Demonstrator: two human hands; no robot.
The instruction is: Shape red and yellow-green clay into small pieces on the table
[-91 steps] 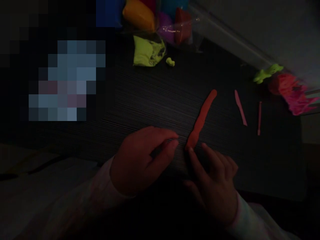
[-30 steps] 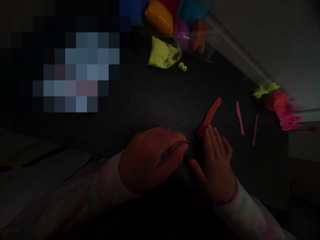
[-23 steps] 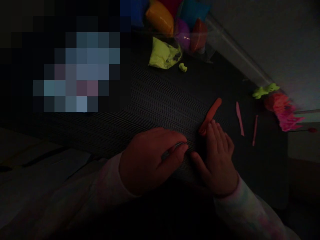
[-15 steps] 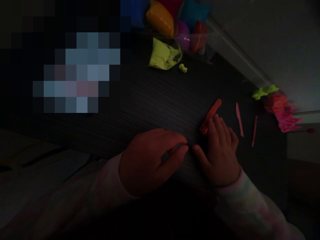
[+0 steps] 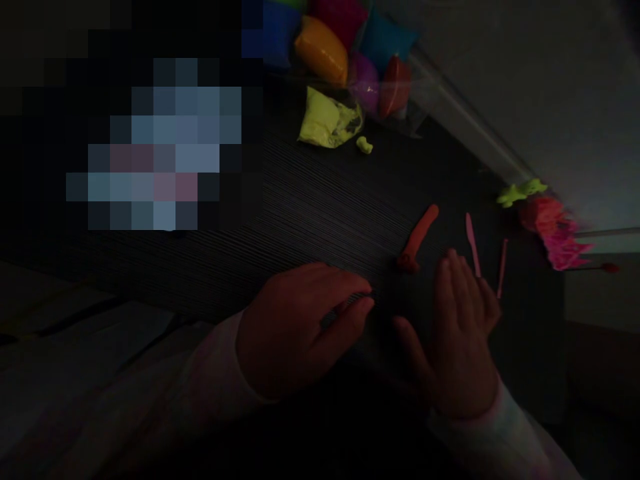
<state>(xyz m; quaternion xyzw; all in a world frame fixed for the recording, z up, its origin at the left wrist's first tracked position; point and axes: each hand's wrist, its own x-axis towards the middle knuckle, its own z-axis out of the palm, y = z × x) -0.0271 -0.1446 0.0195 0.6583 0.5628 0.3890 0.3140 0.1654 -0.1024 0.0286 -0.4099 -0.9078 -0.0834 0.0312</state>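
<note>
A strip of orange-red modelling clay (image 5: pixel 423 230) lies on the dark table, its near end curled into a small roll. My right hand (image 5: pixel 463 333) is nearest to it, just below and to the right. That hand is open and empty, fingers stretched forward and thumb spread out. My left hand (image 5: pixel 305 327) is at the table's near edge, left of the clay. Its fingers are bent, with a narrow gap between thumb and forefinger and nothing visible between them. Right of the clay lie a pink plastic clay knife (image 5: pixel 473 243) and a thin pink stick (image 5: pixel 503 268).
A torn yellow-green clay packet (image 5: pixel 323 120) and a small yellow-green lump (image 5: pixel 365 145) lie farther back. Behind are coloured clay packets (image 5: pixel 323 50) in clear plastic. A green clay figure (image 5: pixel 521 193) and a pink-red clay piece (image 5: pixel 555 230) stand at right. The upper left is pixelated.
My right hand has drawn back toward me and right, off the orange-red clay, uncovering its curled end. My left hand has hardly moved. The view has shifted slightly.
</note>
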